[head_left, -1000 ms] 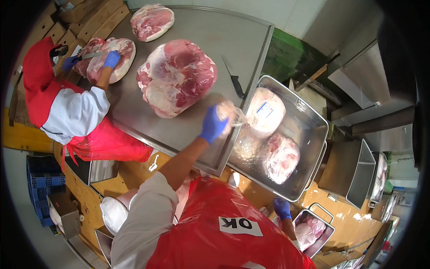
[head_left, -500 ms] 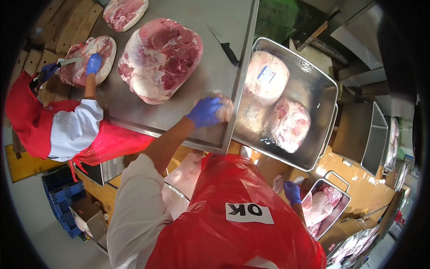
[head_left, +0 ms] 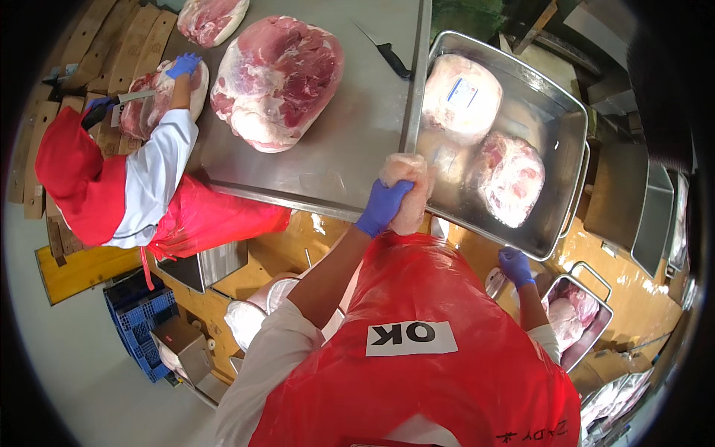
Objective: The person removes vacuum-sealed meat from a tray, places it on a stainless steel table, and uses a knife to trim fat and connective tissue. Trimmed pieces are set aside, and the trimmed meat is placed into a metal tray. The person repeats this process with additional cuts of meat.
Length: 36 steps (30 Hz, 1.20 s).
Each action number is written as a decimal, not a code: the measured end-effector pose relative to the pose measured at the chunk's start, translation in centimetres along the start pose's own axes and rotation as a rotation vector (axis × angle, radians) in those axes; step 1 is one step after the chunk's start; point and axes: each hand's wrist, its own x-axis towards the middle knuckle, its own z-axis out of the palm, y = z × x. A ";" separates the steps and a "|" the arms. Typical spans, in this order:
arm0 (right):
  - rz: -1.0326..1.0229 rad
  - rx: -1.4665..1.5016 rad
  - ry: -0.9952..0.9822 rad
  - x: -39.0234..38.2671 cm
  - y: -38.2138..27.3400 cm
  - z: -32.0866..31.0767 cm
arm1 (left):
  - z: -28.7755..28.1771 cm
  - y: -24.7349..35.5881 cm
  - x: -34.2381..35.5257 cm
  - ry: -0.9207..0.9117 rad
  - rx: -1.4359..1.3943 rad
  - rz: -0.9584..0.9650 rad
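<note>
Steel bench (head_left: 365,89), boning knife (head_left: 393,61) by right edge.
Left hand (head_left: 386,205): closed around crumpled plastic wrap (head_left: 411,179), at near-right corner. Right hand (head_left: 515,267): fingers curled, contents unclear.

One head-worn view looks steeply down from just above the apron (head_left: 417,294), facing out over the table (head_left: 372,130) and the tub (head_left: 560,156). The hands (head_left: 385,207) sit close, at its middle and right of it. Its fisheye bends straight edges toward a dark rim.
</note>
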 end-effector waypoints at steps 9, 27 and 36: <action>-0.014 0.024 0.094 -1.2 0.3 -2.9 | -22.4 -0.3 2.8 0.235 0.716 0.268; 0.031 0.065 0.026 0.8 3.9 -0.7 | -1.8 -2.3 1.0 0.278 0.503 0.283; -0.332 0.649 -0.471 -1.2 -23.4 -3.9 | 2.6 1.8 -2.4 0.178 0.223 0.298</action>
